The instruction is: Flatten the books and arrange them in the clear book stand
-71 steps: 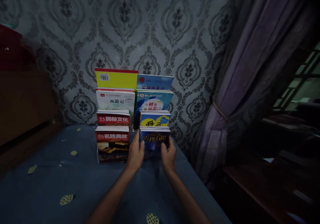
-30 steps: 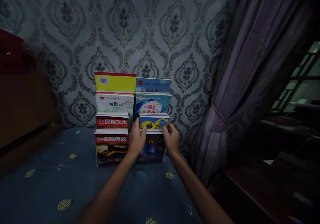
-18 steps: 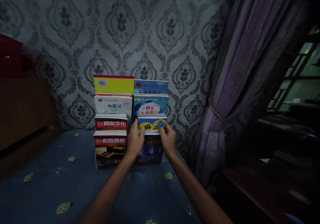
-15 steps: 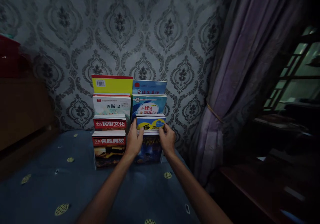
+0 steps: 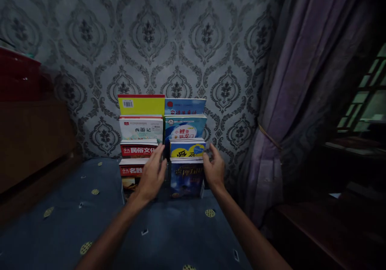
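Two stepped rows of books stand against the patterned wall on a blue cloth (image 5: 90,221). The right row has a dark blue book (image 5: 187,177) in front, then a yellow-and-blue book (image 5: 187,149), then a light blue one (image 5: 184,129). The left row has a red-banded book (image 5: 129,175) in front and a yellow book (image 5: 141,104) at the back. My left hand (image 5: 150,175) hovers open, fingers spread, in front of the left row's lower books, holding nothing. My right hand (image 5: 214,167) is open at the right edge of the dark blue book, fingers loosely apart.
A purple curtain (image 5: 289,101) tied with a cord hangs at the right. A dark wooden ledge (image 5: 316,230) and a window lie beyond it. A brown headboard (image 5: 33,141) and a red object (image 5: 15,75) are at the left.
Both hands have let go of the yellow-and-blue book's top edge and pulled apart and back. The left hand now sits in front of the left row, the right hand at the right row's edge.
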A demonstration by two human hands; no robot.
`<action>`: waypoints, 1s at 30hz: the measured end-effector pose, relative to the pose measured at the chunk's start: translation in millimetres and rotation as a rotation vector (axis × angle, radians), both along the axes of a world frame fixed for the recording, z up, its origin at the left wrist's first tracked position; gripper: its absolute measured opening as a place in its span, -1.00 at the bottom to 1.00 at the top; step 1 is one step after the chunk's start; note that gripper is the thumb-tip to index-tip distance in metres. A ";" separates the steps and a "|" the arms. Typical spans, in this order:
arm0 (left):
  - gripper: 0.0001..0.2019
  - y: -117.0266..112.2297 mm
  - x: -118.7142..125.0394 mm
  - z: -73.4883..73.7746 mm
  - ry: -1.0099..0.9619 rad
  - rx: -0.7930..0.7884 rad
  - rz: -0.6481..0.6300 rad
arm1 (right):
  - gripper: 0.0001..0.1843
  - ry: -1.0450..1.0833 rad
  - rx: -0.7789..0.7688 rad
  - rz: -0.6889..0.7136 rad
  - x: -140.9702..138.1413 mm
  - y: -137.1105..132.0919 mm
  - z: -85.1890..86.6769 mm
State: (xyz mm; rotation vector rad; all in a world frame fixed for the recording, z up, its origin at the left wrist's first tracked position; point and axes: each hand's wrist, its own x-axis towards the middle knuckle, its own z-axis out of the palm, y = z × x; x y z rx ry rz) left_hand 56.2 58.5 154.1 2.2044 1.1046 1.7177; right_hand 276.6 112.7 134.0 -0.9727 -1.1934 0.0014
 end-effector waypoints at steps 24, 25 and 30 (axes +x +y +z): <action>-0.59 47.7 -116.1 6.1 -0.354 -0.094 0.199 | -0.29 -0.312 -0.134 0.459 -149.2 3.0 5.4; -0.59 48.2 -116.3 6.3 -0.357 -0.092 0.205 | -0.29 -0.316 -0.138 0.444 -149.5 2.2 5.3; -0.57 56.4 -117.6 2.8 -0.355 -0.095 0.245 | -0.30 -0.332 -0.157 0.406 -149.3 2.7 5.4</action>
